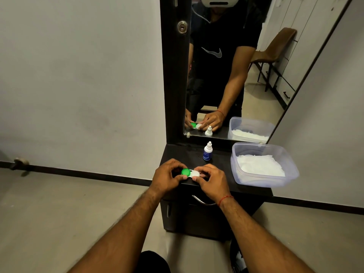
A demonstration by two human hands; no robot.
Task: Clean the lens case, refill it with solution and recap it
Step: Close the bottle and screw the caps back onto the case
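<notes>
left hand [167,177]: at the front edge of the tabletop [183,154], fingers curled, thumb and fingertips pinching the green cap [185,172] from both sides. lens case [190,175]: lies flat on the tabletop near that front edge, between the two hands, long axis running left to right. green cap sits on its left well, white cap [195,173] on its right well; whether either cap is screwed tight cannot be told. right hand [211,181]: fingers curled, clamped on the white-cap end of the case. red thread [225,200] around the right wrist. bottle [207,151]: upright, white with a blue label, capped, behind the right hand and apart from it. tub [266,181]: clear plastic, uncovered, at the right of the tabletop, white tissue [260,166] inside.
</notes>
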